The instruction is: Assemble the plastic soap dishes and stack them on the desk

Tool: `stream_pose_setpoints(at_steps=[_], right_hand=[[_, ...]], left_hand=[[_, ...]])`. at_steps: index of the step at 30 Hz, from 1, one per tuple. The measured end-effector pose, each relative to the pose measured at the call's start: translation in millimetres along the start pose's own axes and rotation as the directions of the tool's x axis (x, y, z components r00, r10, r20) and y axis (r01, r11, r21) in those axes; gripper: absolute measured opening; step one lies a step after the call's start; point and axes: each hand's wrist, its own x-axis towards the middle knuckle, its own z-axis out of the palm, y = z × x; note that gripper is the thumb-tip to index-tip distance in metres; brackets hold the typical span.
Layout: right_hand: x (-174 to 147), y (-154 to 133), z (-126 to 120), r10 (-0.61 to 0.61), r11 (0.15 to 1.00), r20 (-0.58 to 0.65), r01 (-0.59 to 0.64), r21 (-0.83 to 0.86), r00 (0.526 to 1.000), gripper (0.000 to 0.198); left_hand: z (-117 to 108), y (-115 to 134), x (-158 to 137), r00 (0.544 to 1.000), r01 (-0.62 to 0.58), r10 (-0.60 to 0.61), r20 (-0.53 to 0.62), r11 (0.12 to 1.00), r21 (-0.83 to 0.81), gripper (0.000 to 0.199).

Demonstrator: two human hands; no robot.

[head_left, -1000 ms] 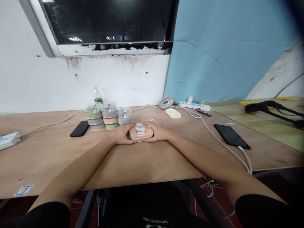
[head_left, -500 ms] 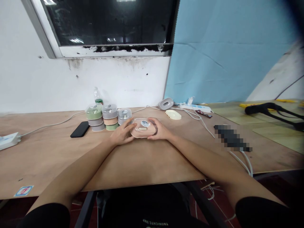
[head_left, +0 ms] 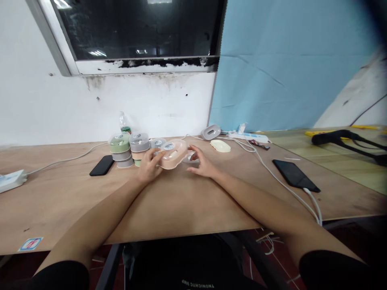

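My left hand grips the near left end of a pink soap box with an oval sticker on its top, held tilted above the table. My right hand is just right of the box, thumb and fingers apart. Beside those fingers is a clear plastic piece, partly hidden by the pink box; whether the fingers touch it I cannot tell. Just behind my left hand stand stacked soap boxes: a green-topped stack and a grey-topped stack. A single grey box is half covered by the pink one.
A black phone lies left of the stacks, near a plastic bottle. Toward the back right are a grey soap box, a cream dish and a power strip. A dark tablet with a white cable lies right.
The pink box has moved left and up, tilting in my left hand. My right hand has come off it and opened. A clear piece now shows between the box and my right hand.
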Motion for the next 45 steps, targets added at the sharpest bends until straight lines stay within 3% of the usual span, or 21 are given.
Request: stream_pose_setpoints(at_steps=[4, 8, 12, 15, 17, 21, 24, 27, 30, 32, 34, 37, 39, 42, 45], right_hand=[[1, -1, 0, 0.026, 0.997, 0.045, -0.022, -0.080, 0.999, 0.080], [2, -5, -1, 0.012, 0.990, 0.074, -0.001, -0.143, 0.997, 0.067], [4, -10, -2, 0.005, 0.984, 0.091, 0.011, -0.177, 0.996, 0.058], [5, -11, -3, -0.005, 0.983, 0.089, 0.021, -0.183, 0.996, 0.053], [5, -11, -3, -0.021, 0.983, 0.085, 0.036, -0.182, 0.996, 0.051], [5, -12, -2, -0.046, 0.980, 0.053, 0.055, -0.189, 0.998, 0.046], [6, -10, -3, -0.069, 0.974, -0.055, 0.055, -0.221, 0.996, 0.039], [9, 2, -11, -0.066, 0.957, -0.225, -0.002, -0.290, 0.972, 0.032], [12, 30, -27, -0.008, 0.917, -0.349, -0.132, -0.375, 0.937, 0.031], [13, 54, -39, 0.067, 0.853, -0.406, -0.263, -0.451, 0.912, 0.032], [14, 78, -49, 0.173, 0.742, -0.436, -0.408, -0.531, 0.883, 0.034], [18, 107, -59, 0.342, 0.543, -0.432, -0.551, -0.634, 0.834, 0.044], [22, 122, -62, 0.433, 0.446, -0.413, -0.588, -0.675, 0.801, 0.053], [31, 140, -63, 0.536, 0.395, -0.331, -0.577, -0.715, 0.777, 0.064], [41, 154, -64, 0.615, 0.427, -0.182, -0.518, -0.742, 0.767, 0.070]], left_hand=[[-1, -10, -3, 0.976, 0.202, -0.188, -0.113, 0.972, 0.124, 0.059], [1, -21, -7, 0.941, 0.338, -0.333, -0.057, 0.925, 0.171, 0.056], [0, -20, -2, 0.915, 0.373, -0.398, 0.069, 0.897, 0.236, 0.056], [-2, -12, 7, 0.896, 0.375, -0.425, 0.129, 0.880, 0.291, 0.068], [-3, -6, 12, 0.890, 0.377, -0.433, 0.142, 0.874, 0.307, 0.072], [-1, -4, 18, 0.885, 0.396, -0.449, 0.123, 0.865, 0.308, 0.061], [3, -7, 18, 0.888, 0.413, -0.450, 0.093, 0.870, 0.270, 0.058], [4, -9, 16, 0.905, 0.408, -0.425, 0.031, 0.885, 0.225, 0.058], [0, -3, 11, 0.944, 0.328, -0.329, -0.025, 0.927, 0.182, 0.055], [-3, 5, 7, 0.977, 0.209, -0.212, 0.014, 0.971, 0.118, 0.047], [-3, 14, 4, 0.988, 0.075, -0.076, 0.131, 0.997, 0.015, 0.036], [4, 28, 3, 0.943, -0.058, 0.090, 0.321, 0.993, -0.107, 0.028], [11, 34, 4, 0.900, -0.064, 0.117, 0.420, 0.988, -0.137, 0.027], [18, 38, 6, 0.851, -0.042, 0.120, 0.512, 0.986, -0.161, 0.028], [20, 37, 6, 0.830, 0.012, 0.090, 0.550, 0.984, -0.179, 0.028]])
